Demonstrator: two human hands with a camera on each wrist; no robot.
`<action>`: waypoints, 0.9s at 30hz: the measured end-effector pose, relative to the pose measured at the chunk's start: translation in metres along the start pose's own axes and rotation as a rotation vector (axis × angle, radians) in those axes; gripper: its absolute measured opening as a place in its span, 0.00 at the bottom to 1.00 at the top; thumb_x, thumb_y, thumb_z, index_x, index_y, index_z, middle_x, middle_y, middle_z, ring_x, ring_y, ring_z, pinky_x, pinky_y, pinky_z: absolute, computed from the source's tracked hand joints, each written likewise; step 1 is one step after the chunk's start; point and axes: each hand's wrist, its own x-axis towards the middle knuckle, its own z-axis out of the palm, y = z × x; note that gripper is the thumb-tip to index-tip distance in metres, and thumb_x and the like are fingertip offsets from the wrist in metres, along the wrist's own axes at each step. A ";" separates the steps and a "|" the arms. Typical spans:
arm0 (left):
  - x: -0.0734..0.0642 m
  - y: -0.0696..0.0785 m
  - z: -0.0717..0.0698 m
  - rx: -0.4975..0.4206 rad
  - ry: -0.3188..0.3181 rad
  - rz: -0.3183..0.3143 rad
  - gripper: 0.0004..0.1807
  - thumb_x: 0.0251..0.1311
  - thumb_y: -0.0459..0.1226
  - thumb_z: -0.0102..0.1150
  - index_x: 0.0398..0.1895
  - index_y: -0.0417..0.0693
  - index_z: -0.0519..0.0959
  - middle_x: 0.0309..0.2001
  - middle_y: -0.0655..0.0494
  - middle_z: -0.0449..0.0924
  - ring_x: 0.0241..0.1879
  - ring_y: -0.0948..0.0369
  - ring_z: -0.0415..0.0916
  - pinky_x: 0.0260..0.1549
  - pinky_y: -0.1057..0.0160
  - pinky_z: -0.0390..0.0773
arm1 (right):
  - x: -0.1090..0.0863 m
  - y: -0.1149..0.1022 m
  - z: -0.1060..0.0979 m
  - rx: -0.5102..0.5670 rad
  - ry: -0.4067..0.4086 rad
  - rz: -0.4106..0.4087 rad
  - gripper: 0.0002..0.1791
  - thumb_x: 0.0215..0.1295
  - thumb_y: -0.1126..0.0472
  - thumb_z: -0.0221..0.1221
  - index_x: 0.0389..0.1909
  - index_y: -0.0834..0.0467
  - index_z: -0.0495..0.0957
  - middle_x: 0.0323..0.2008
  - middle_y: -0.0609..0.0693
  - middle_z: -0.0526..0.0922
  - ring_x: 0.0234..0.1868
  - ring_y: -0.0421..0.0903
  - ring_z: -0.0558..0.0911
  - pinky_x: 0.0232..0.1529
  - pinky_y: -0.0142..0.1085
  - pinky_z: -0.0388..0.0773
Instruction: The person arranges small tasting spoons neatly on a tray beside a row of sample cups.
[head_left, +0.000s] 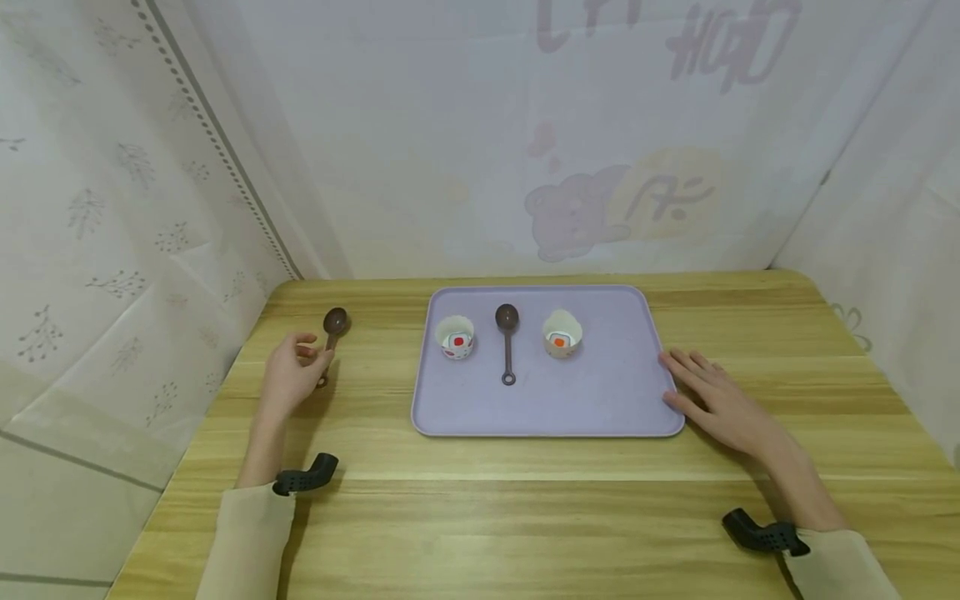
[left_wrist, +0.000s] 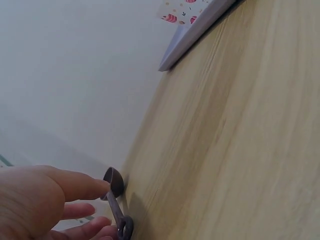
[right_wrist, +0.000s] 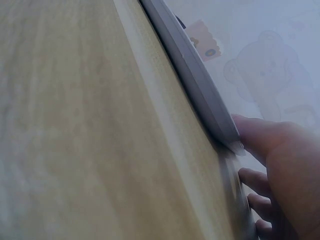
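My left hand is at the left of the table, over a dark brown measuring spoon. Its thumb lies across the spoon's handle, near the bowl in the left wrist view, while the other fingers are loosely bent beside it. The handle's looped end shows by those fingers; a firm grip is not visible. My right hand, fingers extended, touches the right edge of a lavender tray. On the tray, a second brown spoon lies between two small patterned cups, the left one and the right one.
The left cup holds a red mark, the right cup an orange mark. A wooden table carries everything. White printed cloth hangs behind and at both sides. Each wrist wears a black strap mount.
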 end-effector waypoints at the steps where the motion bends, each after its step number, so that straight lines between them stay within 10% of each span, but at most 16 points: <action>1: 0.000 -0.001 0.000 0.002 0.001 -0.003 0.28 0.70 0.38 0.58 0.64 0.25 0.66 0.50 0.29 0.74 0.51 0.37 0.78 0.29 0.74 0.74 | 0.000 0.000 0.000 0.000 -0.004 0.000 0.36 0.76 0.50 0.55 0.79 0.55 0.55 0.76 0.65 0.55 0.76 0.69 0.48 0.75 0.59 0.40; 27: 0.006 -0.010 0.002 0.086 -0.030 -0.032 0.17 0.72 0.38 0.56 0.52 0.30 0.80 0.43 0.37 0.82 0.33 0.55 0.77 0.25 0.66 0.75 | 0.000 0.002 0.002 -0.013 -0.007 -0.012 0.36 0.77 0.49 0.54 0.79 0.55 0.54 0.76 0.66 0.55 0.76 0.70 0.49 0.76 0.54 0.37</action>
